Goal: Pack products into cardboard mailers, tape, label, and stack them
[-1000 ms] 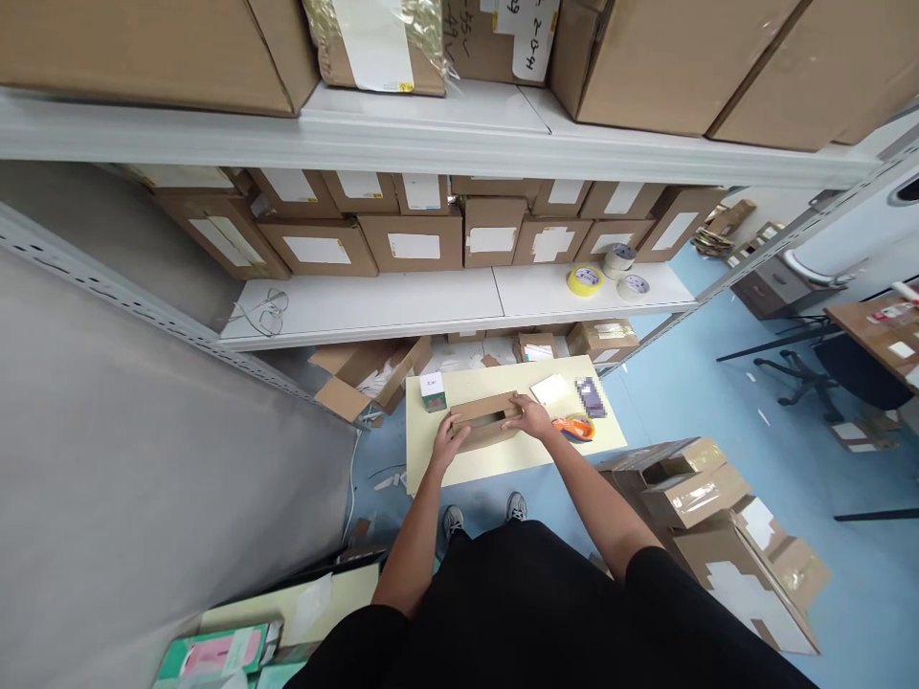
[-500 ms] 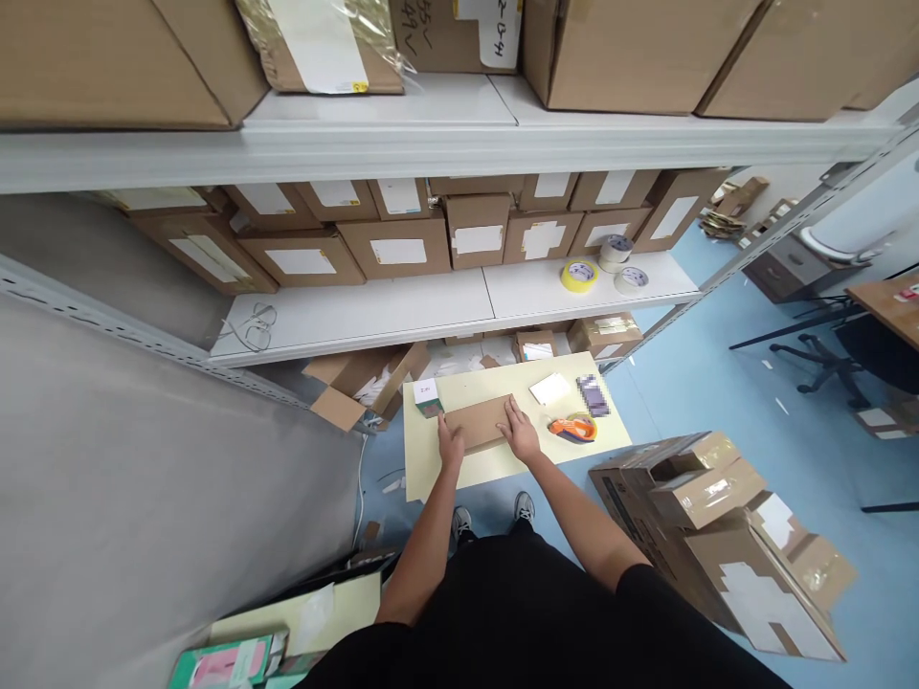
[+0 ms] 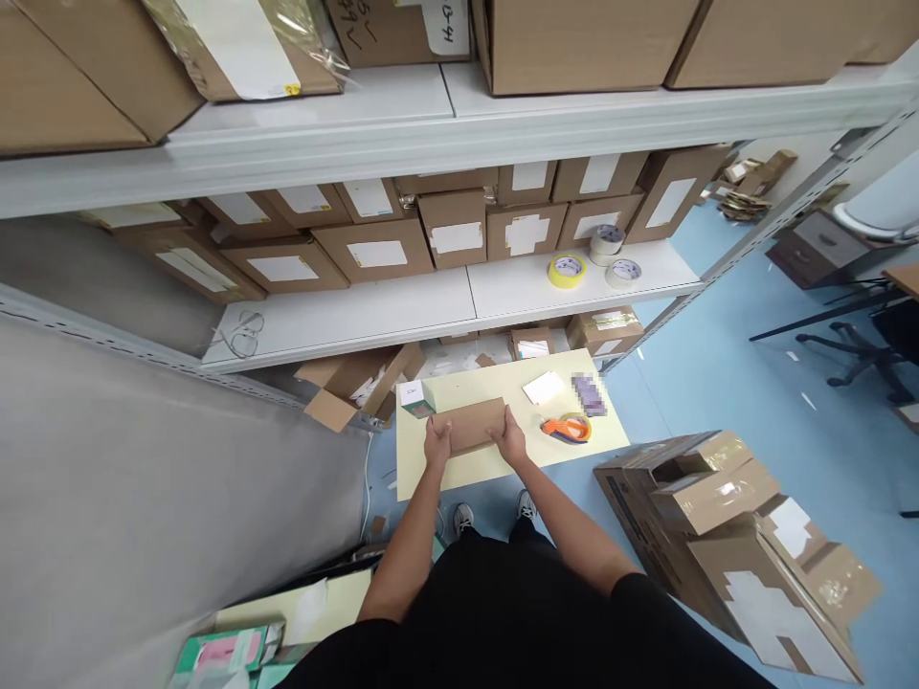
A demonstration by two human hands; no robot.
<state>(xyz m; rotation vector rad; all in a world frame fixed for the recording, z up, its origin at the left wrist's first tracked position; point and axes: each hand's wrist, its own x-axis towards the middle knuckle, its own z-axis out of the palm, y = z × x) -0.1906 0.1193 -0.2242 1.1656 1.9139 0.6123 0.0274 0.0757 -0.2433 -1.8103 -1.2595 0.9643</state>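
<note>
A flat brown cardboard box (image 3: 470, 424) is over the pale yellow table (image 3: 488, 467), held at its two ends. My left hand (image 3: 437, 443) grips the left end, thumb on top. My right hand (image 3: 509, 439) closes round the right end, its thumb also on the upper face. Just behind my left hand stands a small white and green box (image 3: 417, 398). Right of my right hand lies an orange tape dispenser (image 3: 567, 429) with a roll of tape in it. Whether the cardboard box touches the table I cannot tell.
On the table's far right are white paper (image 3: 544, 388) and a blurred purple item (image 3: 590, 394). Behind stands a metal shelf (image 3: 373, 321) with boxes and tape rolls (image 3: 567, 271). An open carton (image 3: 359, 383) sits left; stacked cartons (image 3: 725, 536) stand on the floor at right.
My right hand has slid from the box's top to its right end, and both hands now grip it. The box has shifted slightly; the camera view has turned a little.
</note>
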